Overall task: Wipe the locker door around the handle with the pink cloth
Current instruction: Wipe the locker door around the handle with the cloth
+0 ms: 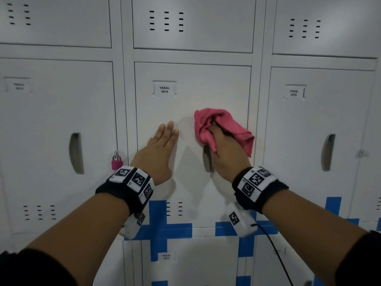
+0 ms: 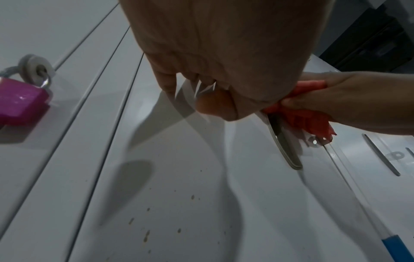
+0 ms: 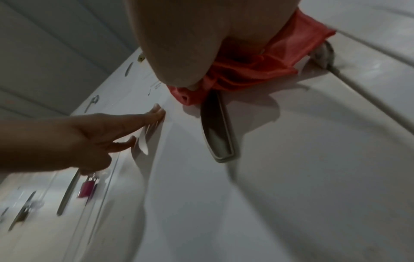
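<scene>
Centrally, label (image 1: 164, 89) "YAKAL 0014" on locker door (image 1: 191, 182); pink cloth (image 1: 208, 129) below-right

The locker door (image 1: 191, 104) looks like painted sheet metal — smooth, pale grey, faintly glossy, with small rust-brown specks low down. Its recessed handle (image 3: 218, 127) is duller grey. The pink cloth (image 1: 224, 129) is soft, crumpled fabric — matt. The padlock (image 2: 20, 101) has a shiny magenta body and a metal shackle
</scene>
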Demonstrator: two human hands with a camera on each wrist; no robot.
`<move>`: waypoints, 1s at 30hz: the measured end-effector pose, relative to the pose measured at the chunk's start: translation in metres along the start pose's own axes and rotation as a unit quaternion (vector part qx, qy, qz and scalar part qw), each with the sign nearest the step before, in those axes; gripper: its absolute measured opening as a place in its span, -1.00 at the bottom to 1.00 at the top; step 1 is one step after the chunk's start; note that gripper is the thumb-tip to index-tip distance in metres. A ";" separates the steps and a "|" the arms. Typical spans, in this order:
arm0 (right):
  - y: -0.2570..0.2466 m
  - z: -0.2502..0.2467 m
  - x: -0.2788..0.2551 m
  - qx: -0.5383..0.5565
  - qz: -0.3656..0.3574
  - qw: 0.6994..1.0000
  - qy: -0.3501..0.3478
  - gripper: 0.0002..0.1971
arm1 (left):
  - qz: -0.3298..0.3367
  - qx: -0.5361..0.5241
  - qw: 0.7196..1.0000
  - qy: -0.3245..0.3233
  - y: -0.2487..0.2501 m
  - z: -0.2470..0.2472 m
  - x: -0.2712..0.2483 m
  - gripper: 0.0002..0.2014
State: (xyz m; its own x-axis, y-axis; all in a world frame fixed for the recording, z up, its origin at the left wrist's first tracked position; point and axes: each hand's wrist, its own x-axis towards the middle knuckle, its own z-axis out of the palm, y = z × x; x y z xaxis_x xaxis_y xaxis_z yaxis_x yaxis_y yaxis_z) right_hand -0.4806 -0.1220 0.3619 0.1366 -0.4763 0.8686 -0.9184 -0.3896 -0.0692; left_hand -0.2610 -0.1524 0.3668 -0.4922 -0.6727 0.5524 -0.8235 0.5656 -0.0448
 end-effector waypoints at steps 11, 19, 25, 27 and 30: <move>0.003 0.027 -0.059 -0.124 -0.177 0.959 -0.184 -0.61 | 0.011 0.000 1.000 -0.015 0.001 -0.007 -0.003 -0.14; 0.028 0.023 -0.105 -0.113 -0.079 0.977 -0.162 -0.46 | 0.002 -0.004 1.000 -0.004 0.000 -0.004 -0.002 -0.05; 0.019 0.013 -0.068 -0.018 0.005 1.000 -0.016 -0.48 | 0.005 -0.005 1.000 0.008 0.000 -0.002 -0.002 -0.06; 0.013 0.008 -0.050 0.011 0.013 1.000 0.018 -0.50 | 0.004 -0.006 1.000 0.008 0.000 -0.003 -0.003 -0.06; 0.008 0.006 -0.026 0.022 0.003 0.999 0.037 -0.54 | 0.005 -0.006 1.000 0.009 0.001 -0.003 -0.003 -0.06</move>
State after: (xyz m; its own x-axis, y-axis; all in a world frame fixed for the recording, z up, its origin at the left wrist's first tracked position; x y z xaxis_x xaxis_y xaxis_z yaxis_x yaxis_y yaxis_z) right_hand -0.4895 -0.1174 0.3358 0.1019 -0.4204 0.9016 -0.9019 -0.4216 -0.0946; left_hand -0.2597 -0.1489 0.3675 -0.4944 -0.6584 0.5675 -0.8153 0.5776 -0.0402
